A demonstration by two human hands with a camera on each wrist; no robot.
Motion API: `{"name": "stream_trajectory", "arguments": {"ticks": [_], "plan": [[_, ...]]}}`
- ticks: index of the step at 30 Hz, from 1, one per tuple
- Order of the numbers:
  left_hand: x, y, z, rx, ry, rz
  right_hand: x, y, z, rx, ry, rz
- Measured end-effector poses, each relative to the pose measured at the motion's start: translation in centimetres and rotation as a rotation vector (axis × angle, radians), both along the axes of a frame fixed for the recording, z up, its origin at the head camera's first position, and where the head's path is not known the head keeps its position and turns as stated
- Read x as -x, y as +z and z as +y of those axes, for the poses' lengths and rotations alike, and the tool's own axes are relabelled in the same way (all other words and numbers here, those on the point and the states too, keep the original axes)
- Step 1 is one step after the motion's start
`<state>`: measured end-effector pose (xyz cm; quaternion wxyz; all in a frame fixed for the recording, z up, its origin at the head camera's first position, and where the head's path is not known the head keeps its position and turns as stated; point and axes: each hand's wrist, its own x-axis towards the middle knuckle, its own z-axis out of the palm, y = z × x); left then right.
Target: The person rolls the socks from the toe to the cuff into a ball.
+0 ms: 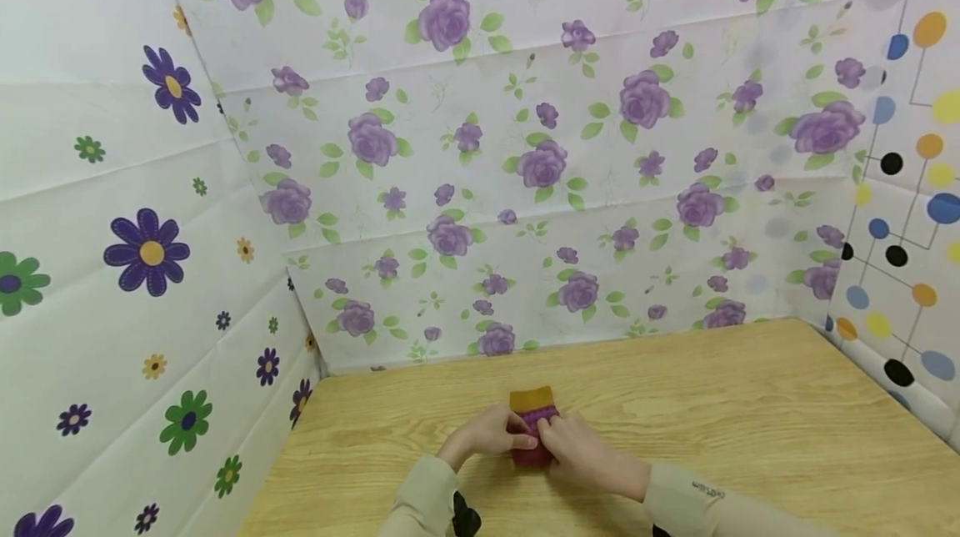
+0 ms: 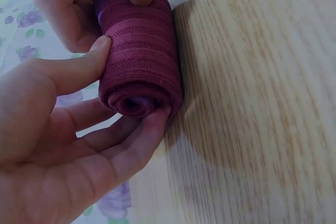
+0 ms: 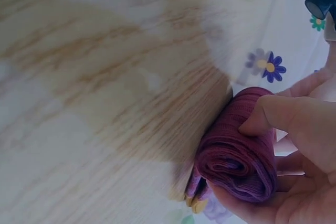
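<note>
A pair of knitted socks [image 1: 531, 400] lies on the table, its near part rolled up into a ribbed maroon bundle [image 2: 139, 51]. Beyond the roll, a flat stretch with purple patterning ends in mustard. My left hand [image 1: 491, 430] grips the left end of the roll, thumb on its side and fingertips against the spiral end. At the other end, my right hand [image 1: 588, 454] holds the roll with its thumb [image 3: 257, 119] pressed on the ribbed surface and fingers curled round the spiral. Two mustard layers [image 3: 198, 203] show below the roll in the right wrist view.
The wood-grain table [image 1: 712, 404] extends on both sides of the hands. Behind it hangs a white sheet with purple roses [image 1: 540, 162]. Patterned sheets also border the left and right sides. Dark straps [image 1: 465, 516] sit at the cuffs of the beige sleeves.
</note>
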<state>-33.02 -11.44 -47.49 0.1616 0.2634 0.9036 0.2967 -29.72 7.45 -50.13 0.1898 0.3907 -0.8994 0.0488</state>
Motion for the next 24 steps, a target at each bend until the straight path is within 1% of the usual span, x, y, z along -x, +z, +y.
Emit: {"name": "stream_trajectory", "arguments": {"ticks": [7, 11, 17, 22, 24], "plan": [[-0.1, -0.1, -0.1, -0.021, 0.035, -0.028, 0.0, 0.4, 0.2, 0.026, 0.015, -0.078], [-0.2, -0.1, -0.2, -0.043, 0.073, -0.070, 0.1, 0.5, 0.3, 0.014, 0.007, -0.146], [-0.5, -0.3, -0.3, -0.079, 0.143, -0.128, 0.1, 1.0, 0.5, -0.007, 0.004, -0.274], [-0.8, -0.4, -0.3, -0.143, 0.180, -0.165, 0.1, 1.4, 0.6, -0.015, 0.011, -0.346], [-1.0, -0.5, -0.2, -0.149, 0.187, -0.167, 0.2, 1.5, 0.6, -0.016, 0.012, -0.376]]}}
